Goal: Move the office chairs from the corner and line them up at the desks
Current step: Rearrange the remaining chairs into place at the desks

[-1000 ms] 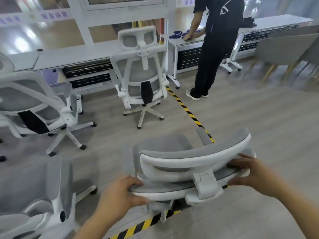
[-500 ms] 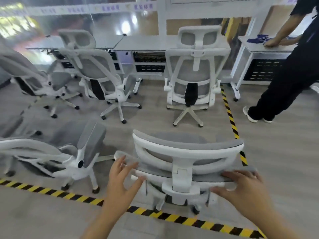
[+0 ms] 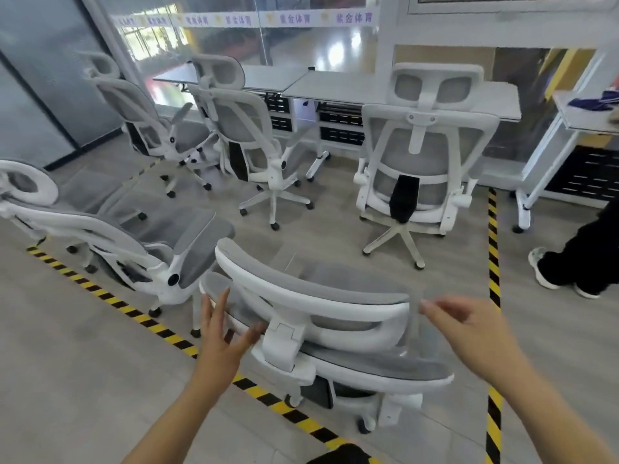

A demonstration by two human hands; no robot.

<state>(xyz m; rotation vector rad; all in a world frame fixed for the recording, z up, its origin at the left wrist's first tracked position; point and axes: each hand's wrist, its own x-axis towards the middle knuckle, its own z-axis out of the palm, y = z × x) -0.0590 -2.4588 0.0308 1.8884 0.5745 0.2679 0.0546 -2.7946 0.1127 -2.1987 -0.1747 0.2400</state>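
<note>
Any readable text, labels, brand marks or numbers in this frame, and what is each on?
"紫金体育": purple characters, repeated along the white strip on the glass wall behind the desks. The leftmost repeats are too blurred to read.
Nothing else legible.

Smooth white plastic and grey mesh cloth on the nearest office chair (image 3: 321, 306); matt wood-grain floor (image 3: 83, 363); glossy glass partition (image 3: 301, 45).
</note>
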